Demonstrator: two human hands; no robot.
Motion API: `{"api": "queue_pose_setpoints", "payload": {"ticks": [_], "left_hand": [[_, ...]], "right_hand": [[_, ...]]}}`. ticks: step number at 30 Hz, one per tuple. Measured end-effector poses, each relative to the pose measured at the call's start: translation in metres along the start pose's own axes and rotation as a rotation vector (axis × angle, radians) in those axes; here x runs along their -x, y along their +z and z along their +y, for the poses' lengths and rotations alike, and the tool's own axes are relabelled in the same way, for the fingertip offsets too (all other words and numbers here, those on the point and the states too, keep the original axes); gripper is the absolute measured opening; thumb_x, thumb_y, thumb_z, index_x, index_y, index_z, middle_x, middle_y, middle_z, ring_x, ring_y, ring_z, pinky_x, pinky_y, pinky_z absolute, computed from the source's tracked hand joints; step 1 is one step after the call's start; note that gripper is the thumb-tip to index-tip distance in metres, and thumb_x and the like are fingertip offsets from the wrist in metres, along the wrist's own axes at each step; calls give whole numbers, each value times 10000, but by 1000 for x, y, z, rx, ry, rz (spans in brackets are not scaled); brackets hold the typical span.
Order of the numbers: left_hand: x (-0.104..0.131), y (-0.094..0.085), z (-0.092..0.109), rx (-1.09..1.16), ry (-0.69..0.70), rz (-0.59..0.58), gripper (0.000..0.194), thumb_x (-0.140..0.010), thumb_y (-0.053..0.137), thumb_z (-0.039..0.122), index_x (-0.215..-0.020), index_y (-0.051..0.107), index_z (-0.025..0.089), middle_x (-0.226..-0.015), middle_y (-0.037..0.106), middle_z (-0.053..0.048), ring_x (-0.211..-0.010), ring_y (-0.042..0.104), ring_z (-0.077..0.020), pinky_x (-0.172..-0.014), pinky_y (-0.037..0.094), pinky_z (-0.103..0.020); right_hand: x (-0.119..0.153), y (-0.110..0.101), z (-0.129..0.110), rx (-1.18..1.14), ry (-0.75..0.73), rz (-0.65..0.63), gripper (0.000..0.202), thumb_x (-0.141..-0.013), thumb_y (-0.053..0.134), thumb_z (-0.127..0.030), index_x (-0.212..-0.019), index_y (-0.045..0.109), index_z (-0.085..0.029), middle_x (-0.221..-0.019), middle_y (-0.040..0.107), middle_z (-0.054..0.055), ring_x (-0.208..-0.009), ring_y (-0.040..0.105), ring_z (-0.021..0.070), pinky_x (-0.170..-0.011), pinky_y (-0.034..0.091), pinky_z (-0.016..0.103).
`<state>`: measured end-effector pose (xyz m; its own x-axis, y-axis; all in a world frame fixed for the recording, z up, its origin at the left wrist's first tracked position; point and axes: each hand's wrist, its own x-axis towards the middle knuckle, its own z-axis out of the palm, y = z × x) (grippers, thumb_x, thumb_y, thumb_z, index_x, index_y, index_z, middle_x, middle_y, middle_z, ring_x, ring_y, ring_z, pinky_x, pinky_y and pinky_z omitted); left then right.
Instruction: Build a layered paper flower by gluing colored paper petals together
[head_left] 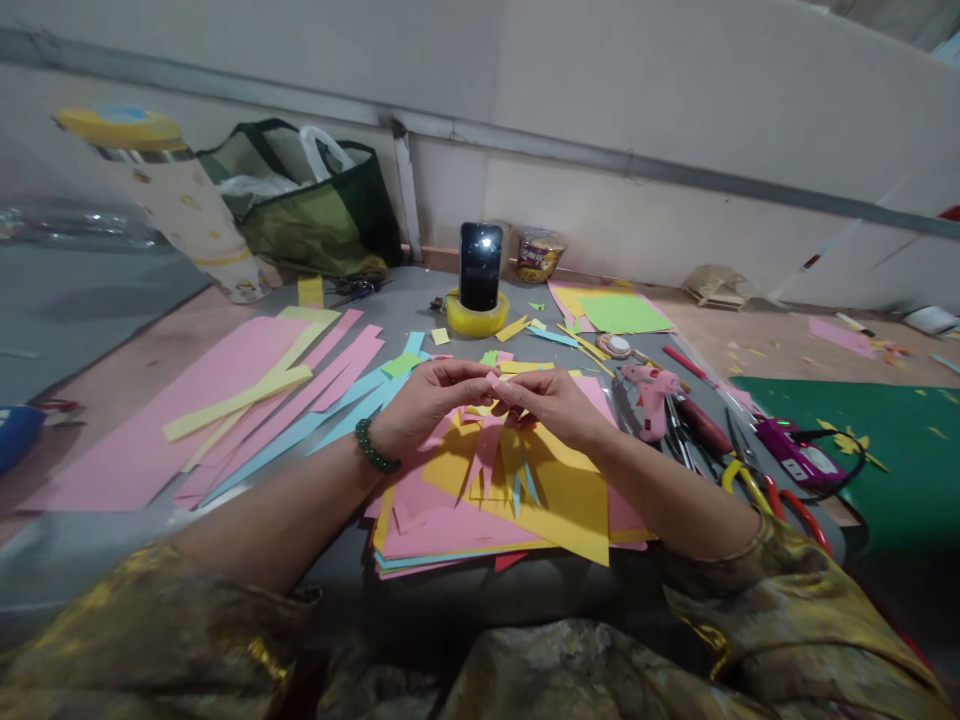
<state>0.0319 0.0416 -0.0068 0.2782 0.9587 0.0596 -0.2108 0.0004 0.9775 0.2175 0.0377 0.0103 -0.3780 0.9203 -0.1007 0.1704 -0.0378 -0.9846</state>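
My left hand (442, 398) and my right hand (546, 402) meet above the middle of the table. Between their fingertips is a small pink paper piece (493, 381), pinched from both sides. Below them lie pink strips (487, 455) and narrow blue strips (526, 482) with pointed ends. Under these is a stack of coloured sheets, with an orange-yellow sheet (577, 500) on top and pink paper (442, 530) beside it. My fingers partly cover the held piece, so its full shape is hidden.
Pink sheets (225, 385) and long strips lie left. A phone (480, 265) stands in a yellow tape roll (478, 318) behind my hands. At right are a pink glue gun (651, 400), scissors (742, 480) and a purple device (801, 455). A bottle (187, 215) and bag (322, 215) stand back left.
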Motion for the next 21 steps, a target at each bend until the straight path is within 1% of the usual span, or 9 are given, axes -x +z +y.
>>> {"api": "queue_pose_setpoints", "payload": {"ticks": [3,6,8,11,14,18,21], "left_hand": [[0,0,1,-30,-5,7,279,-582,913,411,-718,807,192,-745,758,-49,-722,675,-187,-735,560,-323],[0,-1,2,-79,-3,11,237,-601,900,396,-672,790,198,-743,766,-56,-761,685,-204,-780,562,-346],[0,-2,2,-91,-4,6,211,-607,890,382,-650,785,204,-743,776,-60,-779,693,-216,-793,565,-358],[0,-3,2,-89,3,-5,192,-613,885,365,-695,808,209,-766,793,-65,-796,705,-225,-805,568,-366],[0,-3,2,-92,17,-14,223,-625,892,371,-755,823,204,-787,800,-71,-813,718,-232,-827,571,-376],[1,-2,1,-73,18,-21,263,-626,906,406,-773,825,203,-787,802,-71,-793,728,-229,-803,582,-366],[1,-3,0,-48,18,-24,278,-611,920,415,-771,827,207,-787,804,-68,-787,730,-226,-796,590,-362]], "right_hand": [[0,1,1,41,-79,49,402,-689,822,-560,-832,778,-187,-702,695,2,-574,589,94,-523,471,218],[1,3,3,72,-163,74,365,-674,829,-539,-778,784,-192,-686,687,-4,-588,573,101,-539,484,231],[1,4,4,66,-188,68,346,-685,816,-545,-738,787,-204,-691,694,-3,-593,576,105,-547,499,240],[1,5,4,39,-184,63,310,-695,813,-522,-749,803,-217,-694,699,-4,-597,592,109,-564,524,248],[1,4,5,22,-164,70,288,-696,824,-495,-776,814,-219,-700,706,-5,-583,603,104,-567,535,248],[1,2,6,16,-135,77,302,-674,840,-499,-785,818,-219,-735,732,2,-558,616,99,-527,519,233],[0,1,7,13,-133,65,308,-684,836,-501,-811,824,-221,-754,739,8,-573,633,105,-529,521,236]]}}
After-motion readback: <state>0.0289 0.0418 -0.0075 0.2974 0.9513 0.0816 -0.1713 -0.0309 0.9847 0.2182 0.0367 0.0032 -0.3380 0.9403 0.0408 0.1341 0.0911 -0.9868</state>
